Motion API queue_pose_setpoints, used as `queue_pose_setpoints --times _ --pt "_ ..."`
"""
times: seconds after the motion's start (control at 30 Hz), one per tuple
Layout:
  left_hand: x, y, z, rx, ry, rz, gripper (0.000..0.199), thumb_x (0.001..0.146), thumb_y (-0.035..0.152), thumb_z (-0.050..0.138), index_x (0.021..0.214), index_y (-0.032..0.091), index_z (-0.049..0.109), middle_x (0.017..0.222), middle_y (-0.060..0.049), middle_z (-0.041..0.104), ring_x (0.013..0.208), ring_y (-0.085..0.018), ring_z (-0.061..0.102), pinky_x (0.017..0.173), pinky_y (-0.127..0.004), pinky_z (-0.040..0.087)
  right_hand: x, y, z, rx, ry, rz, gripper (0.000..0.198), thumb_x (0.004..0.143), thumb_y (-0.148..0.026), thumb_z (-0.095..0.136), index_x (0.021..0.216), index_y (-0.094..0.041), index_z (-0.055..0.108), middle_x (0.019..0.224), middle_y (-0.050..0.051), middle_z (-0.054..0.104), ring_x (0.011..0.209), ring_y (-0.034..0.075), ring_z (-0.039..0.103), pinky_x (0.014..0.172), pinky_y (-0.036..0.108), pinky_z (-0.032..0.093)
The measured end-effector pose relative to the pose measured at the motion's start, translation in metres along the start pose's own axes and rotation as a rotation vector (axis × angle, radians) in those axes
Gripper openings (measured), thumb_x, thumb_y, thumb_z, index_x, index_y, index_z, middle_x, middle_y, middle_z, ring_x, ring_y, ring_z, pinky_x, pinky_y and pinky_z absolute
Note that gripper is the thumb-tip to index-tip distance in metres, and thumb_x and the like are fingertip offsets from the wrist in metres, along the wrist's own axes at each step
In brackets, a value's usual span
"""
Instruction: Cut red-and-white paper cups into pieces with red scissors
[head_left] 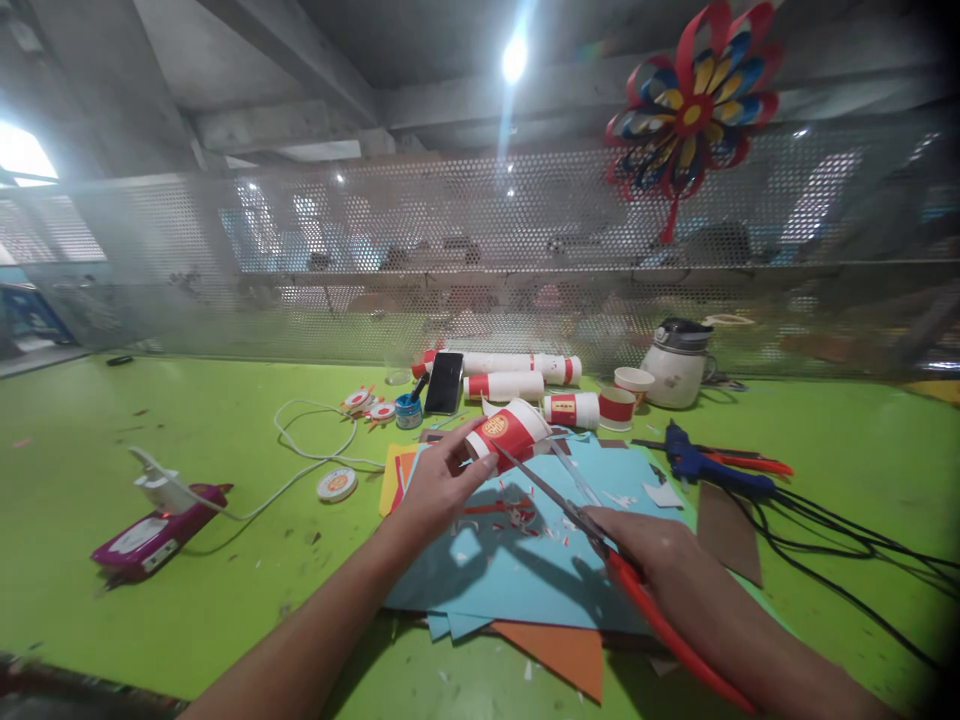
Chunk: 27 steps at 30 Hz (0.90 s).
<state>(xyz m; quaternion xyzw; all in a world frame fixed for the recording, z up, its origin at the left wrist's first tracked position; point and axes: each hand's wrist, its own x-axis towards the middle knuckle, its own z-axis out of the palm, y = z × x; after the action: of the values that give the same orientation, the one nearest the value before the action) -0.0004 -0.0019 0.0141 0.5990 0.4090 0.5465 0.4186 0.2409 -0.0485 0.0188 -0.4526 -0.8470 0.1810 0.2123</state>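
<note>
My left hand (446,470) is closed round a red and white paper cup (517,428) with a gold emblem, tilted on its side above the blue paper. Orange-handled scissors (637,585) are in my right hand (652,545), whose fingers wrap the handle side. The scissors' blades reach up and left to the cup's side, near my left thumb; whether they cut into it I cannot tell. Beneath both hands lies a stack of coloured sheets, topped by light blue paper (480,575) scattered with red and white scraps (517,512).
Behind stand stacked paper cups (504,386), a phone (444,384), a blue paint jar (409,410) and a kettle (677,365). A glue gun (712,465) with black cables lies right. A purple power strip (157,535) with a white cord sits left. Perforated metal screen (450,230) closes off the back.
</note>
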Motion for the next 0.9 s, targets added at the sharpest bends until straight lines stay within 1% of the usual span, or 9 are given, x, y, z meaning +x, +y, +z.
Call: queue_pose_setpoints --times 0.13,0.33,0.47,0.57,0.67,0.73,0.83,0.9 --pt "0.000 0.000 -0.001 0.012 -0.008 0.004 0.057 0.075 0.035 0.067 0.126 0.013 0.055 0.114 -0.016 0.066 0.098 -0.027 0.062 0.084 -0.040 0.049 -0.001 -0.003 -0.002 0.017 -0.009 -0.005 0.024 0.093 -0.025 0.045 0.108 -0.027 0.063 0.102 0.004 0.071 0.093 0.024 0.064 0.081 0.035 0.048" --pt "0.002 -0.008 -0.002 0.092 -0.008 0.032 0.060 0.077 0.036 0.065 0.130 0.012 0.052 0.112 -0.016 0.066 0.097 -0.028 0.062 0.084 -0.043 0.049 0.002 -0.006 -0.005 0.055 -0.018 0.005 0.029 0.093 -0.022 0.046 0.117 -0.028 0.061 0.113 0.005 0.068 0.105 0.024 0.061 0.087 0.033 0.045" --pt "0.002 -0.014 -0.002 0.110 -0.008 0.058 0.059 0.079 0.038 0.064 0.131 0.015 0.051 0.112 -0.014 0.066 0.097 -0.027 0.062 0.083 -0.041 0.050 0.002 -0.006 -0.006 0.075 -0.020 0.021 0.030 0.091 -0.019 0.047 0.117 -0.028 0.061 0.111 0.003 0.069 0.101 0.023 0.063 0.083 0.032 0.046" --pt "0.001 -0.016 -0.002 0.133 -0.007 0.070 0.058 0.079 0.039 0.063 0.131 0.016 0.052 0.110 -0.013 0.067 0.097 -0.027 0.062 0.081 -0.039 0.051 0.001 -0.008 -0.006 0.091 -0.034 0.030 0.025 0.092 -0.017 0.046 0.107 -0.026 0.063 0.104 0.002 0.070 0.096 0.023 0.064 0.082 0.031 0.047" --pt "0.001 -0.017 -0.002 0.156 0.005 0.073 0.057 0.079 0.038 0.063 0.130 0.017 0.052 0.110 -0.012 0.066 0.098 -0.027 0.062 0.080 -0.038 0.051 0.000 -0.010 -0.007 0.119 -0.042 0.030 0.020 0.092 -0.019 0.046 0.093 -0.026 0.065 0.094 0.000 0.071 0.093 0.022 0.065 0.083 0.032 0.047" --pt "0.000 -0.016 -0.002 0.146 0.005 0.060 0.057 0.079 0.037 0.063 0.130 0.017 0.053 0.110 -0.012 0.067 0.098 -0.027 0.062 0.081 -0.039 0.051 0.000 -0.013 -0.008 0.108 -0.034 0.041 0.019 0.090 -0.019 0.048 0.091 -0.026 0.065 0.093 -0.001 0.072 0.092 0.022 0.065 0.080 0.031 0.047" --pt "0.000 -0.010 0.000 0.073 -0.020 0.009 0.056 0.077 0.035 0.065 0.129 0.017 0.054 0.111 -0.012 0.067 0.100 -0.028 0.061 0.085 -0.041 0.049 0.001 -0.017 -0.009 0.066 -0.021 0.069 0.020 0.089 -0.016 0.047 0.086 -0.025 0.064 0.089 0.000 0.071 0.087 0.022 0.066 0.076 0.030 0.047" --pt "0.001 -0.005 0.001 -0.070 -0.037 -0.049 0.053 0.076 0.033 0.066 0.126 0.017 0.057 0.112 -0.012 0.066 0.101 -0.027 0.061 0.086 -0.041 0.049 0.001 -0.017 -0.009 0.046 -0.015 0.060 0.021 0.089 -0.015 0.045 0.084 -0.024 0.064 0.087 0.000 0.071 0.086 0.022 0.066 0.076 0.030 0.047"
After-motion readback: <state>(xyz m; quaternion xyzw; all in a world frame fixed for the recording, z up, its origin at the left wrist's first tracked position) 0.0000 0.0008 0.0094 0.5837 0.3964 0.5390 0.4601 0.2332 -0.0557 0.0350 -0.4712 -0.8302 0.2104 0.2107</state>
